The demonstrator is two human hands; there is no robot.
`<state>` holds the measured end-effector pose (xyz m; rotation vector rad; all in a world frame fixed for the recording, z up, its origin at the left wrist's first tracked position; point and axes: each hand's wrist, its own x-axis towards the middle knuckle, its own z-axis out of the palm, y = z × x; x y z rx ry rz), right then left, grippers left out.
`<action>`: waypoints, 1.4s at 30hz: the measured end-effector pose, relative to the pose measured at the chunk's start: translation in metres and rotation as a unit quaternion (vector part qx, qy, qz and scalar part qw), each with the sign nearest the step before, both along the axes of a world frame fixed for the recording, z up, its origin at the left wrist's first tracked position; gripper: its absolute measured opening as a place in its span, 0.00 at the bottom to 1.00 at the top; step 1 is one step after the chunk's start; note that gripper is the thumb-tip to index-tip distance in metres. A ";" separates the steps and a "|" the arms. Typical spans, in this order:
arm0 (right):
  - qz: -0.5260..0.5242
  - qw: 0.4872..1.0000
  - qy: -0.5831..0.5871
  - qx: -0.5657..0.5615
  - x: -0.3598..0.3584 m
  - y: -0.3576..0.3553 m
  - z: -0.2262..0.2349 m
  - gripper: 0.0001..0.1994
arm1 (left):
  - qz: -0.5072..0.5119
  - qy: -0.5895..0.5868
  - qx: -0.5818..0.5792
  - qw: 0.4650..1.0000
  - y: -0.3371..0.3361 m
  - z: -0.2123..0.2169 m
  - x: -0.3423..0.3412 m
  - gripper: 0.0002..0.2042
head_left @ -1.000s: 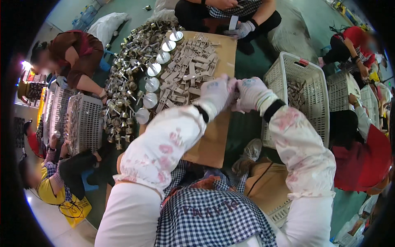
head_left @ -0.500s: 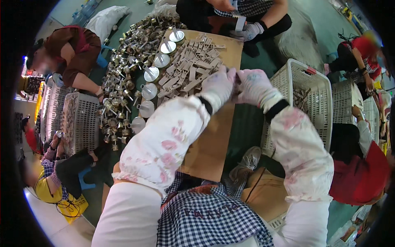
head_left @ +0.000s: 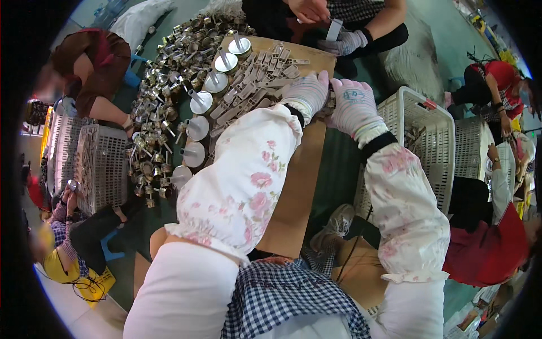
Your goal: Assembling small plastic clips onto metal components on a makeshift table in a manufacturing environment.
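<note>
Both my hands wear white knit gloves and meet at the right edge of a brown board [head_left: 293,192]. My left hand [head_left: 307,92] and my right hand [head_left: 353,104] close together on a small metal part [head_left: 329,103], mostly hidden between the fingers. Just left of them lies a heap of flat grey metal pieces [head_left: 254,85]. Beyond that stands a row of round silver discs with upright stems [head_left: 206,99]. Floral sleeve covers hide both my forearms.
A pile of shiny metal fittings [head_left: 155,118] lies left of the board. White plastic baskets stand at right [head_left: 429,141] and left [head_left: 101,164]. A person opposite holds a small piece in gloved hands [head_left: 339,34]. Other people sit at left and right.
My hands have stayed pressed together on the part and sit a little higher in the picture. The person opposite has shifted their hands slightly.
</note>
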<state>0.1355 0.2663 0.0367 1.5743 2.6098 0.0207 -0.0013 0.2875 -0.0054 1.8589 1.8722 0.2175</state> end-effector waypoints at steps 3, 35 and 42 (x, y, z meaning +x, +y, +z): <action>0.019 1.000 -0.023 -0.008 0.000 -0.007 0.008 0.32 | 0.047 -0.044 -0.039 0.997 -0.018 0.014 0.000 0.21; -0.050 0.966 0.095 -0.236 0.012 0.015 0.021 0.38 | -0.050 0.005 0.083 0.995 -0.044 0.017 -0.001 0.20; 0.003 0.995 0.051 0.082 -0.007 -0.013 0.013 0.47 | -0.115 0.006 0.072 0.991 -0.007 0.003 -0.011 0.18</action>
